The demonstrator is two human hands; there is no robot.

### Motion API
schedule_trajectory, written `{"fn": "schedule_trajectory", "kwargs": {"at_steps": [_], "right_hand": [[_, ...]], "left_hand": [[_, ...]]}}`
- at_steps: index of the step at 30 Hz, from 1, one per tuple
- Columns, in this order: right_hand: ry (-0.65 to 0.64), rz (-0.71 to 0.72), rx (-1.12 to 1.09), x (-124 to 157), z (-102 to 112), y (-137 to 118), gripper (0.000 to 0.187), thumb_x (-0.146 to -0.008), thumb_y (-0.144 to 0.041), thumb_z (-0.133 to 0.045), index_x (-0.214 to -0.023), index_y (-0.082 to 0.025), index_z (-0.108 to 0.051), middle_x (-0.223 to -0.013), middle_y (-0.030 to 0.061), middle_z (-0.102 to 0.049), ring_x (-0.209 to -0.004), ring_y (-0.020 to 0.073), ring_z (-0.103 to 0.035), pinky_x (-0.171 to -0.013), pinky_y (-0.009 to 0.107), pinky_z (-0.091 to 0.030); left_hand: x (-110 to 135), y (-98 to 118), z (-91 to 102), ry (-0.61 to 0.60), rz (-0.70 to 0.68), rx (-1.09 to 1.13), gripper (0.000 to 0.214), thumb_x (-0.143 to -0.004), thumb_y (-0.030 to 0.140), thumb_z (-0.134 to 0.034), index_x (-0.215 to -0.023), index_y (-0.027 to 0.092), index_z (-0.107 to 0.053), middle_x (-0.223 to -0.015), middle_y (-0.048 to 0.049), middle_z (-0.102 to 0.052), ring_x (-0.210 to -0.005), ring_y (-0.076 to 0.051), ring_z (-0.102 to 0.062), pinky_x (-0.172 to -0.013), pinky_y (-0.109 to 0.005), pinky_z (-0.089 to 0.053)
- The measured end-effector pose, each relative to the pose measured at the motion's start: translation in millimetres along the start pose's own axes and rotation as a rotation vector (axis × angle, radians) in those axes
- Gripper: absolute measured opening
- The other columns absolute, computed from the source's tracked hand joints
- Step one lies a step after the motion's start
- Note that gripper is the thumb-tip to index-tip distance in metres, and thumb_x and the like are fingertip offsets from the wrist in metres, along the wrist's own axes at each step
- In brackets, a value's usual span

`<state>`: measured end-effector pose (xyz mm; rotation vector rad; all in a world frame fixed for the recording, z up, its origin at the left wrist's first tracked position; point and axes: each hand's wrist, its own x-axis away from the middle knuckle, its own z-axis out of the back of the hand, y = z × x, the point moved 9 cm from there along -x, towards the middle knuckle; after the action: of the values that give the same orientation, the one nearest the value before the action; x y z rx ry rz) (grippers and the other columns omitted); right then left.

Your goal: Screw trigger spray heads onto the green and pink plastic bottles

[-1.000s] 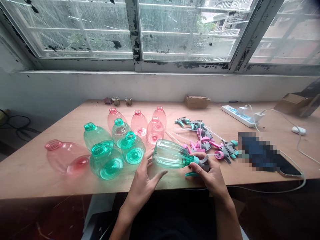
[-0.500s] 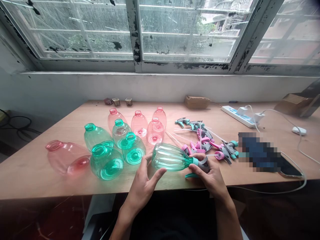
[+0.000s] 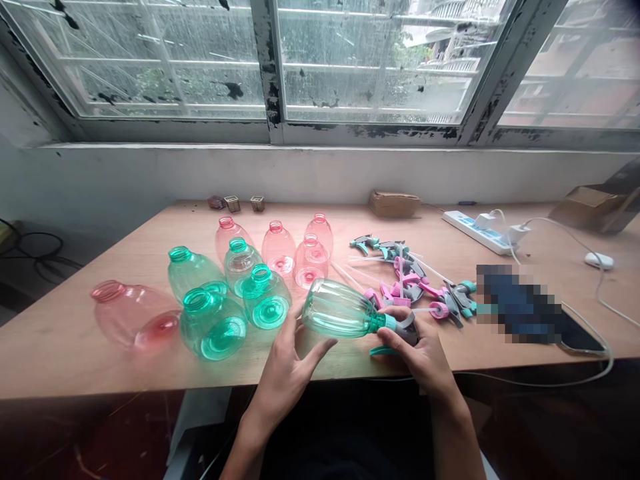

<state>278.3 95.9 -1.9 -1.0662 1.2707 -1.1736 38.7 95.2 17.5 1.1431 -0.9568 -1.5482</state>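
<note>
A clear green spray bottle (image 3: 337, 310) lies sideways in the air above the table's front edge, its neck toward the right. My right hand (image 3: 417, 347) is closed round the grey and teal trigger spray head (image 3: 406, 329) at that neck. The teal trigger (image 3: 383, 351) points down and left beneath it. My left hand (image 3: 293, 357) is at the bottle's base, thumb spread away from the plastic below. Its fingertips reach up behind the base, partly hidden, and I cannot tell whether they touch it.
Open green bottles (image 3: 214, 327) and pink bottles (image 3: 135, 317) stand or lean at the left. Loose spray heads (image 3: 410, 280) with thin tubes pile up behind my right hand. Farther right are a power strip (image 3: 477, 232), a phone (image 3: 580, 337) and a white cable (image 3: 607, 303).
The bottle's base end has tilted slightly upward. My left thumb has moved a little right and away from the bottle. My right hand keeps its grip on the spray head.
</note>
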Motion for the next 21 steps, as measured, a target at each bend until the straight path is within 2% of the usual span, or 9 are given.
{"fn": "schedule_trajectory", "kwargs": {"at_steps": [7, 13, 17, 21], "right_hand": [[-0.017, 0.028, 0.037, -0.6, -0.8, -2.2, 0.038, -0.087, -0.051, -0.083, -0.107, -0.021, -0.073, -0.082, 0.0002, -0.066, -0.072, 0.0167, -0.063, -0.062, 0.025, -0.063], [-0.028, -0.014, 0.005, 0.9, -2.3, 0.3, 0.041, -0.085, -0.053, -0.085, -0.108, -0.022, -0.072, -0.081, -0.0003, -0.065, -0.071, 0.0167, -0.063, -0.057, 0.026, -0.064], [-0.036, -0.073, -0.068, 1.9, -4.0, 5.1, 0.045, -0.081, -0.053, -0.089, -0.11, -0.022, -0.072, -0.086, 0.0, -0.065, -0.075, 0.0175, -0.063, -0.062, 0.03, -0.07], [-0.025, -0.08, -0.094, 1.5, -4.0, 5.3, 0.045, -0.08, -0.052, -0.09, -0.11, -0.022, -0.073, -0.086, 0.0001, -0.063, -0.077, 0.0175, -0.062, -0.063, 0.031, -0.071]], "left_hand": [[2.2, 0.0, 0.1, -0.005, 0.025, 0.034, 0.068, -0.094, 0.049, -0.075, -0.151, 0.029, -0.044, -0.156, -0.0103, -0.056, -0.148, -0.03, -0.054, -0.127, -0.049, -0.042], [1.9, -4.6, 0.6, 0.003, 0.028, 0.047, 0.062, -0.099, 0.047, -0.07, -0.152, 0.028, -0.044, -0.156, -0.0112, -0.058, -0.147, -0.031, -0.056, -0.126, -0.05, -0.042], [-0.5, -0.8, -0.2, -0.006, -0.023, 0.03, 0.063, -0.099, 0.044, -0.07, -0.155, 0.031, -0.044, -0.161, -0.0097, -0.054, -0.149, -0.03, -0.054, -0.127, -0.049, -0.042], [-1.6, 1.0, -0.7, -0.006, -0.017, 0.014, 0.063, -0.099, 0.045, -0.069, -0.155, 0.03, -0.044, -0.163, -0.01, -0.053, -0.147, -0.03, -0.056, -0.126, -0.049, -0.043]]}}
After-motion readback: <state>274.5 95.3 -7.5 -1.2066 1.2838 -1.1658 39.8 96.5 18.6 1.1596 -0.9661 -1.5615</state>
